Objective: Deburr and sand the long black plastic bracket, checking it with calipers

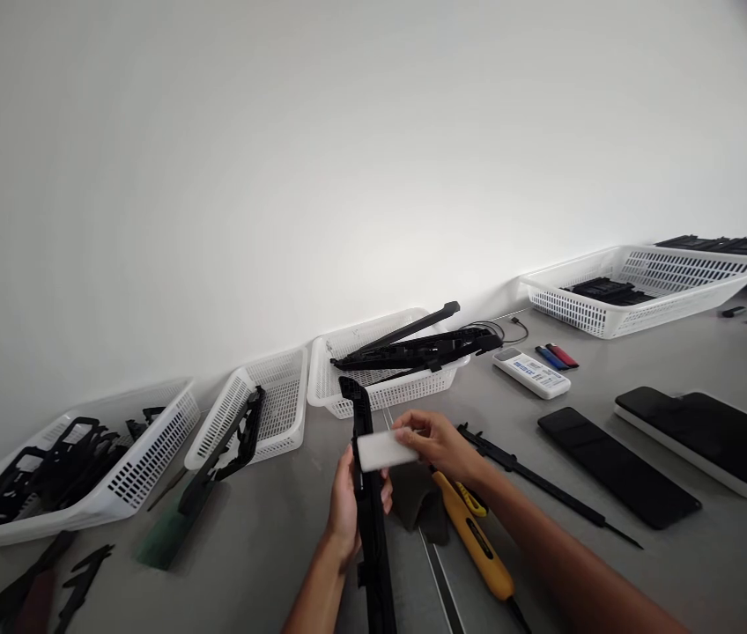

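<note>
A grey table [247, 555] bears three white baskets [155, 462] along its back and a fourth basket [691, 264] farther right. A white case [533, 374] lies just beside a blue stick [551, 357] and a red stick [562, 355]. Nearer lie a dark cloth [423, 506], a yellow tool [476, 541], a black caliper [532, 475], a flat black panel [617, 467] and a black-and-white device [717, 440].

White perforated baskets [284, 401]: four, three from left to centre, one far right. Black parts [413, 354] inside baskets: overlapping, not countable. Long black strip [375, 563], held: one. White block [383, 451], held: one. Yellow corded tool [479, 546]: one. Lighters [564, 356]: two, one blue, one red. White labelled device [532, 373]: one. Black caliper [512, 464] at right: one. Dark cloth [421, 506]: one.
</note>
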`<state>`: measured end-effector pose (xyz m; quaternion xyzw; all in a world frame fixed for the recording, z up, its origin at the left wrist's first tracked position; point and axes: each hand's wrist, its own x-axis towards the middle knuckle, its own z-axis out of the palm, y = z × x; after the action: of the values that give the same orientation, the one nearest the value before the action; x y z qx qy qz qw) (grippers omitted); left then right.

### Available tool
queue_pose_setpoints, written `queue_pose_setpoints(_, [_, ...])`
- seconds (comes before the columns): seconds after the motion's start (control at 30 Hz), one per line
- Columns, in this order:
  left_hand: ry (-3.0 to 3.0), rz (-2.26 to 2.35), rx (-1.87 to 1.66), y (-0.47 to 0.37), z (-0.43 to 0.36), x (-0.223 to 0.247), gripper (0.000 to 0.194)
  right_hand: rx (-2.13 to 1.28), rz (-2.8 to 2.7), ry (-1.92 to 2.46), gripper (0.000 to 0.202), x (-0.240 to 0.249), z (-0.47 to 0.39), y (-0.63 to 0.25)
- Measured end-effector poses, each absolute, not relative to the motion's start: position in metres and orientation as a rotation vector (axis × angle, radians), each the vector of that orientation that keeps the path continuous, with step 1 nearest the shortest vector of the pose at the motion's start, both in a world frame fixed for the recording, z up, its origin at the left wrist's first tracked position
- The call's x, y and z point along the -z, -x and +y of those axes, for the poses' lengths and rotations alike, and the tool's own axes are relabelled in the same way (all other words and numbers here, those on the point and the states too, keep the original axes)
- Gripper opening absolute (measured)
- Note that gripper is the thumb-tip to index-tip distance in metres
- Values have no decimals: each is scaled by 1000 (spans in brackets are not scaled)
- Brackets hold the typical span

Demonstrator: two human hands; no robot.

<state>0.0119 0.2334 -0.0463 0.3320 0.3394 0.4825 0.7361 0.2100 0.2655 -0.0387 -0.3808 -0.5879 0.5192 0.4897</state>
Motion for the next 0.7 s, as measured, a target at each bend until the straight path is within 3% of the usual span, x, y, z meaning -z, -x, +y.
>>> queue_pose_setpoints(0.2, [-768,725,-976,-12,233,45,66,-1070,-1273,1063,55,43,267,-206])
queue_pose_setpoints(0.37, [-767,789,-929,-9,235,54,63,-759,-1549,952,14,31,253,-196])
queue_pose_setpoints(0.57, [-784,807,-897,-11,234,57,56,-721,-1617,1070,23,37,256,-199])
queue_pose_setpoints(0.7, [-810,815,-832,-14,233,58,58,-677,-1662,1112,43,41,258,-202])
